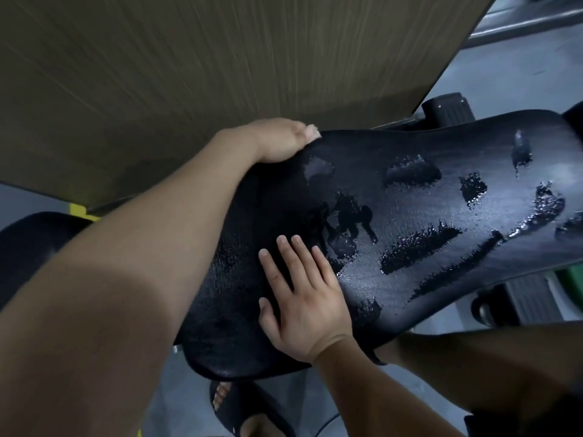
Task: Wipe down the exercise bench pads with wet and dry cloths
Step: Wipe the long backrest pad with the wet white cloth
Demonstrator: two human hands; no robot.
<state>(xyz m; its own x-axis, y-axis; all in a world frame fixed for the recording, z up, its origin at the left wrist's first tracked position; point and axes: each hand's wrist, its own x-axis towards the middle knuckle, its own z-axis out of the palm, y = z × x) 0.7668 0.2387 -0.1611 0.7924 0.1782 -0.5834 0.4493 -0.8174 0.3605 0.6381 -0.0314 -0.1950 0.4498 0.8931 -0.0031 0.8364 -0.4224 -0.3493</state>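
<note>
Black vinyl bench pad [410,197], wet in patches, directly before me. My left hand [277,141] curls over its far edge, apparently steadying it; my right hand [304,299] lies flat, fingers straight, pressing its near surface.

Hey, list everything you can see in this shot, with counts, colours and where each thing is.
bench pad: one, black, across the middle
wet patches: several, glossy, scattered over the pad's right half
second pad: one, black, left edge
wood-grain panel: one, brown, upper left, behind the pad
floor: grey, upper right and bottom
ribbed footplate: one, black, just beyond the pad's far edge
green part: one, right edge, below the pad; too cropped to identify
sandal: one, black, bottom centre, on a foot
left hand: one, grips the pad's far edge
right hand: one, flat on the pad's near left part, fingers straight
</note>
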